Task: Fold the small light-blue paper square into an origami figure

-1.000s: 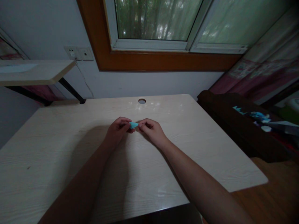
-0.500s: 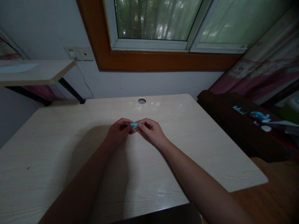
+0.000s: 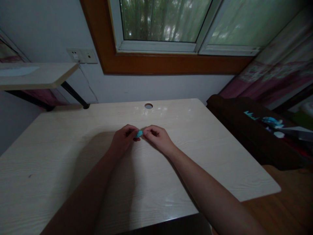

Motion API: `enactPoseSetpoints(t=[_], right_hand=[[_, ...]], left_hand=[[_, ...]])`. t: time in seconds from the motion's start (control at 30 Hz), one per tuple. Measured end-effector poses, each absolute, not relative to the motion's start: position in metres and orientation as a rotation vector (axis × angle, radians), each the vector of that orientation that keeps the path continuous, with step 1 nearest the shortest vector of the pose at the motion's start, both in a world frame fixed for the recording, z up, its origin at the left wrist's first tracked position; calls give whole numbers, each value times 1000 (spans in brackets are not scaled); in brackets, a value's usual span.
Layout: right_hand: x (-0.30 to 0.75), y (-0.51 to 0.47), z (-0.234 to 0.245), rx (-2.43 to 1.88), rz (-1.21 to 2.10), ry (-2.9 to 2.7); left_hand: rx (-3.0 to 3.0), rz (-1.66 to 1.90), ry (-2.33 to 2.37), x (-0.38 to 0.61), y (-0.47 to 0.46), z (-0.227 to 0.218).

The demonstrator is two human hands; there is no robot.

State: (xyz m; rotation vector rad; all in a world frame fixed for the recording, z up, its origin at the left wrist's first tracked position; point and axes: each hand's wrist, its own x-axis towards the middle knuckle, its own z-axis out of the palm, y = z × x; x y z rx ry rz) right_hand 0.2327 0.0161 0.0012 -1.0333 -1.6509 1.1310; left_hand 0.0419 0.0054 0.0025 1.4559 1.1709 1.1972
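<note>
A small piece of light-blue folded paper [image 3: 139,133] is held between my two hands, above the middle of the pale wooden desk [image 3: 210,163]. My left hand [image 3: 124,137] pinches its left side between thumb and fingers. On the other side, the thumb and index finger of my right hand [image 3: 157,136] close on the paper's right end. The fingers cover much of the piece, so its full shape is hidden.
Behind the hands the desk has a round cable hole [image 3: 148,106]. A raised shelf [image 3: 36,76] on black legs stands at the back left. To the right, a dark brown wooden piece of furniture [image 3: 234,107] bears several blue pieces [image 3: 272,122].
The blue piece has turned slightly between my fingers and shows a different face. Both hands have stayed almost in place, fingertips shifting a little.
</note>
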Motion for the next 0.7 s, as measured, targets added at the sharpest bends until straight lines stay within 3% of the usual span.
enactPoseSetpoints(t=[0.33,0.7], right_hand=[[231,16,-1,-976,1237,-1572],[230,17,1,-1017,1285,-1645]], left_hand=[[1438,1217,1115,42,7,-1],[1937,1260,1312,38,6,0]])
